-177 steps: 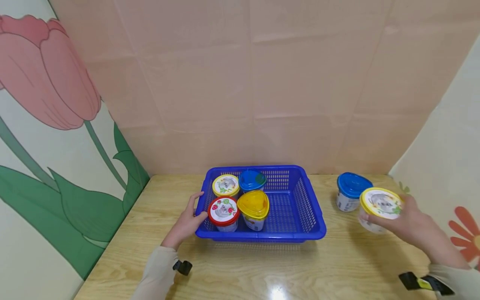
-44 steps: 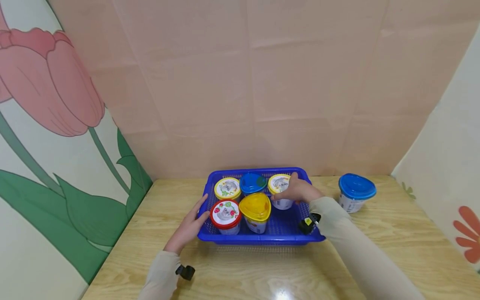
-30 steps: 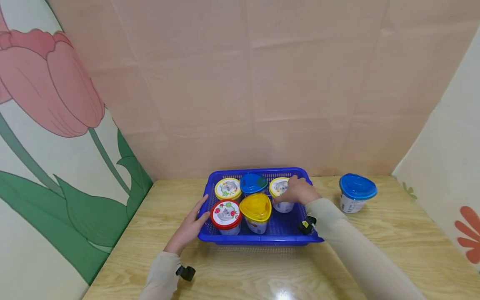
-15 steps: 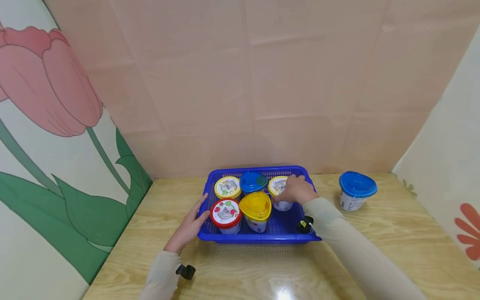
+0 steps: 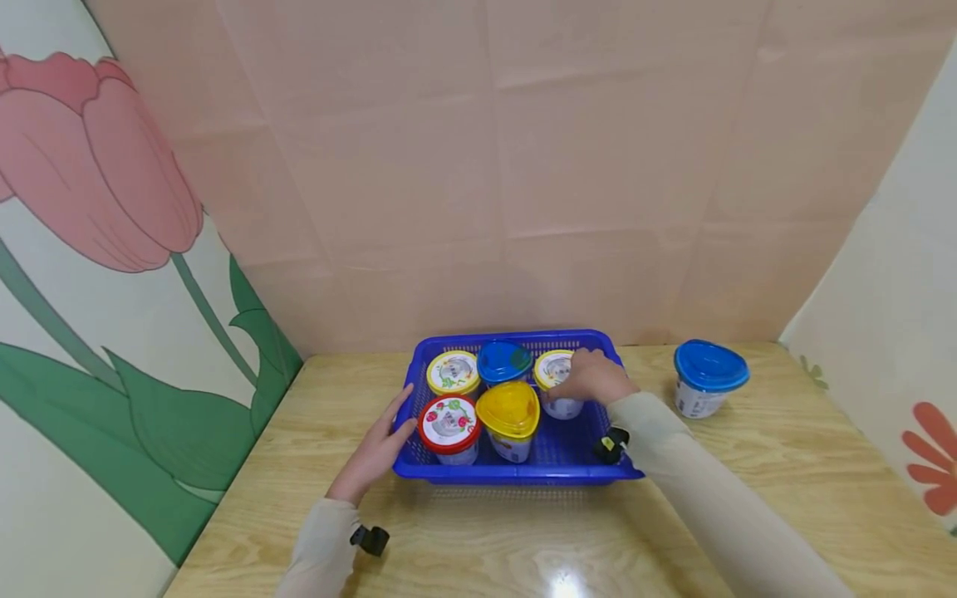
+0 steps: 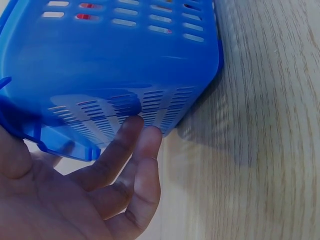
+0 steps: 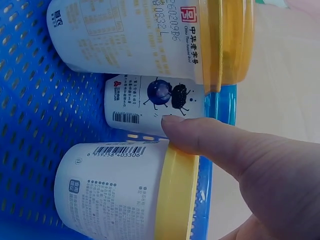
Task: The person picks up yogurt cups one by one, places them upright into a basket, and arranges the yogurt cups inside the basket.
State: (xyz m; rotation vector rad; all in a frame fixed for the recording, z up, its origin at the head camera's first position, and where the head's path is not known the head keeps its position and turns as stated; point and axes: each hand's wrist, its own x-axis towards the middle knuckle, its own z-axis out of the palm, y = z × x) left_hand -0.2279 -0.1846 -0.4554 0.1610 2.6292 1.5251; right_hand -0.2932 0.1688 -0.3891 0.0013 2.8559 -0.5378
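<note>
A blue plastic basket (image 5: 523,475) stands on the wooden table with several lidded yogurt cups upright in it. My left hand (image 5: 376,448) holds its left side, thumb at the rim; in the left wrist view the fingers (image 6: 145,185) touch the slotted outer wall. My right hand (image 5: 598,378) grips a yogurt cup with a flat yellow lid (image 5: 553,371) at the basket's back right, its thumb at the lid's edge in the right wrist view. Beside it are a blue-lidded cup (image 5: 504,362), a domed yellow-lidded cup (image 5: 508,409), a red-lidded cup (image 5: 450,423) and another flat yellow-lidded cup (image 5: 453,374).
Another blue-lidded yogurt cup (image 5: 709,378) stands on the table (image 5: 463,548), right of the basket. A brown-papered wall (image 5: 493,183) rises behind, with painted walls at both sides. Bare basket floor (image 5: 564,444) shows at the front right.
Since the oldest frame, my right hand has carried the flat yellow-lidded yogurt cup from the table's right into the basket's back right. Over the last second both hands have hardly moved.
</note>
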